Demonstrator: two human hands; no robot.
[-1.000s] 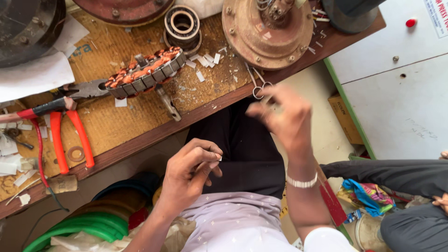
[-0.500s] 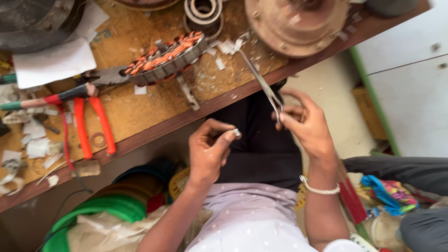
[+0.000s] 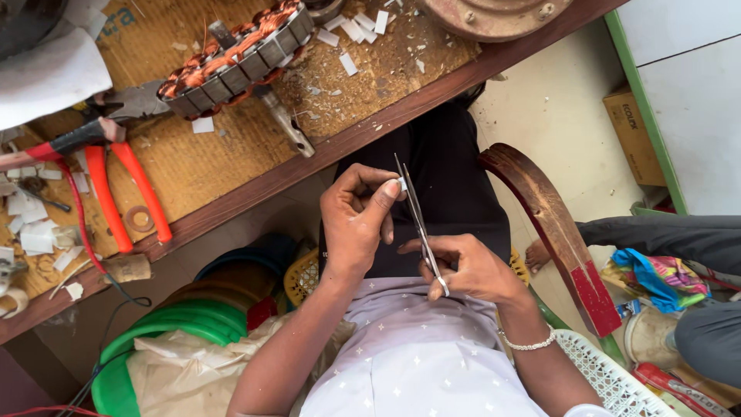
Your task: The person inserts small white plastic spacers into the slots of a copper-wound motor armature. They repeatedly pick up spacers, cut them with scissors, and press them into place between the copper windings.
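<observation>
Over my lap, my right hand [image 3: 471,266] grips the handles of a pair of steel scissors [image 3: 417,216], blades pointing up toward the bench. My left hand [image 3: 356,220] pinches a small white slip of paper [image 3: 401,184] between thumb and forefinger, right against the scissor blades. A bead bracelet circles my right wrist. On the wooden bench [image 3: 231,147] above lies a motor stator with copper windings [image 3: 235,58].
Orange-handled pliers [image 3: 123,189] and white paper scraps [image 3: 35,224] lie on the bench's left part. A round metal motor cover [image 3: 494,15] sits at the top. A dark red wooden chair arm [image 3: 552,224] is at my right; green tubs [image 3: 166,332] stand below left. Another person's legs [image 3: 664,239] are at the right.
My right hand brought the scissors down from the bench edge to my lap. My left hand raised the paper slip to the blades. The view shifted lower.
</observation>
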